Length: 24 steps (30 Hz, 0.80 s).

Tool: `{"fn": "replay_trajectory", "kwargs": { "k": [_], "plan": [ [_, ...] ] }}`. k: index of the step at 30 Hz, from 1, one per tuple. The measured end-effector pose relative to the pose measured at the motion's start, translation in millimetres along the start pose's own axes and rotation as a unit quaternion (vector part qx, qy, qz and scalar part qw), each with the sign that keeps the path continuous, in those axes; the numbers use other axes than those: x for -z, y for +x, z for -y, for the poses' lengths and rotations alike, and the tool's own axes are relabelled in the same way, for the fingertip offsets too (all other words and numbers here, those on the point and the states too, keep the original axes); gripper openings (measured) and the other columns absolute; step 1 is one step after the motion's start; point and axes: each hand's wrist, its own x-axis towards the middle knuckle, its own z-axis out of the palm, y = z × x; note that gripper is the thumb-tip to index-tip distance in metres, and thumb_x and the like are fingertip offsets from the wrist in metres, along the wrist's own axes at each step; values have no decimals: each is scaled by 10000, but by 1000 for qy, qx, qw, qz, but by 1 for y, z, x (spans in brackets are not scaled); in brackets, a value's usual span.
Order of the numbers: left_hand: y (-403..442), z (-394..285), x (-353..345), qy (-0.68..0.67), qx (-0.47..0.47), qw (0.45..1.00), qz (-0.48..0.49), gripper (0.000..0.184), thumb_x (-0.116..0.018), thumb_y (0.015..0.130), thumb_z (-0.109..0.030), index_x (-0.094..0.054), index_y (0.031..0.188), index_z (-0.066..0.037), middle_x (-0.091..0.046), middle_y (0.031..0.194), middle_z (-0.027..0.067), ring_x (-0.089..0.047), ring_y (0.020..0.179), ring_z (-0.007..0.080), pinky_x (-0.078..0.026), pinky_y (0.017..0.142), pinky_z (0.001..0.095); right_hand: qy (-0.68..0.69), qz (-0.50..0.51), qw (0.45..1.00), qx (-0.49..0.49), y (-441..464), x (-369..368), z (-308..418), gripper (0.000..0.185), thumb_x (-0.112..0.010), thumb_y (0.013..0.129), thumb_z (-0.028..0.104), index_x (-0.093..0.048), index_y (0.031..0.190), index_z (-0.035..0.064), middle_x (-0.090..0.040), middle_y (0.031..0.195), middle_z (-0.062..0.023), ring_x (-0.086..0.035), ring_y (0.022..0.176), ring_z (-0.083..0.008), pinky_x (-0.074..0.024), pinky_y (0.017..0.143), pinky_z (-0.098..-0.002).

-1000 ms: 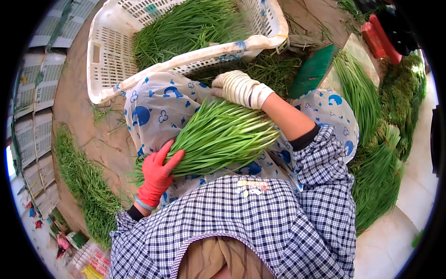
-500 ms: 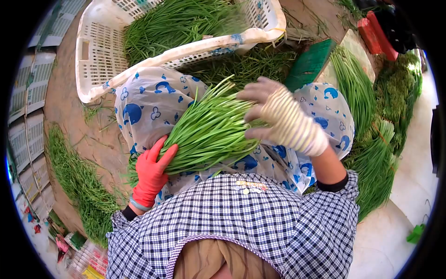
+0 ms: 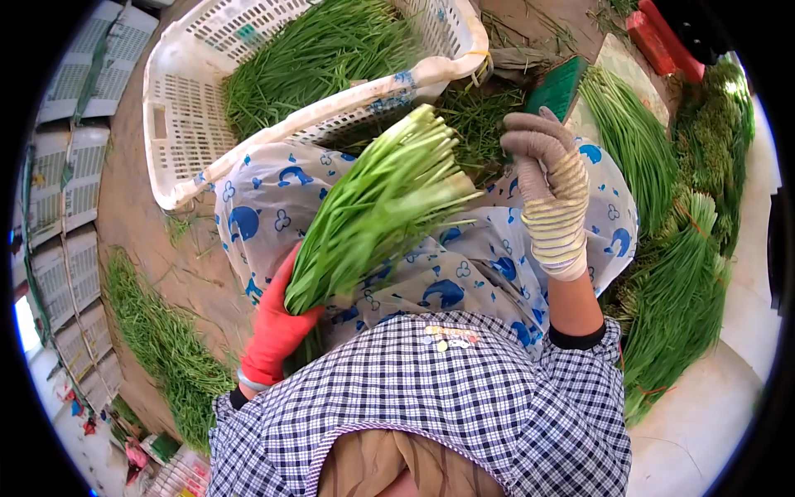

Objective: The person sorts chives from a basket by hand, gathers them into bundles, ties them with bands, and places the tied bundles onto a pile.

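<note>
My left hand [image 3: 280,327], in a red glove, is closed round the leafy lower end of a bunch of long green stalks [image 3: 373,203]. The bunch slants up and to the right over my lap, its pale ends uppermost and partly blurred. My right hand [image 3: 546,170], in a striped glove with grey fingers, is raised to the right of the bunch, apart from it, with fingers partly spread and nothing in them. A plastic covering with blue prints [image 3: 443,290] lies over my legs.
A white slatted basket [image 3: 192,124] holding green stalks stands ahead. Loose greens [image 3: 157,331] lie on the floor at left. On the right are a green board [image 3: 556,87], more stalks [image 3: 633,137], a tied bundle [image 3: 675,290] and a red object [image 3: 662,41].
The bunch has been lifted from lying across my lap and gathered more tightly in my left hand. My right hand has left the stalks and moved right, its fingers now pointing up.
</note>
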Motion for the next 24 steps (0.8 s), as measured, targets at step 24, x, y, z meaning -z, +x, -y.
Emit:
{"fn": "replay_trajectory", "kwargs": {
  "k": [24],
  "plan": [
    [-3, -2, -17, -129, 46, 990, 31, 822, -702, 726, 91, -376, 1468, -47, -537, 1387, 104, -496, 1287, 181, -407, 1054, 317, 368, -29, 916, -154, 15, -19, -1, 203, -637, 917, 228, -691, 914, 33, -570, 1281, -167, -547, 1173, -244, -425, 1026, -373]
  ]
}}
